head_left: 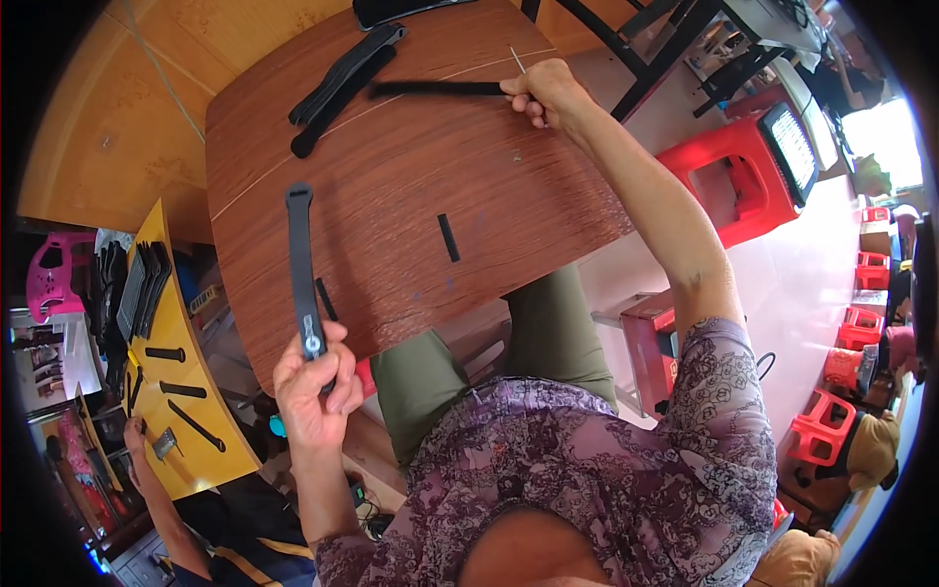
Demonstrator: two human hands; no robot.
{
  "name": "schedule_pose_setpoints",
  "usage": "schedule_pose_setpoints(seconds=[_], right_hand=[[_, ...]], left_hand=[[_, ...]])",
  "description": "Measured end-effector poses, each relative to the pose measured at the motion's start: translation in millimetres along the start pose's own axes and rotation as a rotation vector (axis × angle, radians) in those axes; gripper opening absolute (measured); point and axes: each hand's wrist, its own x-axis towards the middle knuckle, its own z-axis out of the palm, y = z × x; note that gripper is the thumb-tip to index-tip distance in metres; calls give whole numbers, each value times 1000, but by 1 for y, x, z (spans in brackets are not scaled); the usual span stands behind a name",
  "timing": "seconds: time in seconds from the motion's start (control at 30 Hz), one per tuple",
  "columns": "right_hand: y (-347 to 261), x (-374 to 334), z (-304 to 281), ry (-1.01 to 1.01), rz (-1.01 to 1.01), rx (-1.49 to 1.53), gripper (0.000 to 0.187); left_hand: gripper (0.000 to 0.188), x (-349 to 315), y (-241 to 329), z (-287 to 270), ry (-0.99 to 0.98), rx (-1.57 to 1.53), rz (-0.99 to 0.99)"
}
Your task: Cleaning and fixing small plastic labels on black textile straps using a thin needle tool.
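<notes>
My left hand [318, 377] grips the lower end of a dark grey strap [298, 235], which stands up from my fist. Its far end widens into a slotted loop, and a white mark shows near my fingers. Stretched out toward the far right edge of the table, my right hand [546, 93] pinches one end of a black strap [440, 88]. A thin pale rod [517, 61] sticks up from that same hand. The black strap points left, toward a pile of black straps [342, 83]. Two short black strips, one in the middle [448, 238] and one beside the left hand [326, 298], lie on the brown table [391, 205].
A black case [401, 10] lies at the table's far edge. To the left, a co-worker's hand [135, 435] rests at a yellow table [201, 460] with several black straps. A red stool [724, 176] stands on the right; a wooden panel [108, 117] rises at far left.
</notes>
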Motion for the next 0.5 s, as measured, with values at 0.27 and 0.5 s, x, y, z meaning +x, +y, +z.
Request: schedule_pose_setpoints(seconds=[0.27,0.5], right_hand=[[-4,-27,6,27,-91,-407,33],[17,-38,-1,140,-357,-728,52]], left_hand=[[57,31,-9,21,-54,-97,104],[55,38,-12,37,-68,-261,97]])
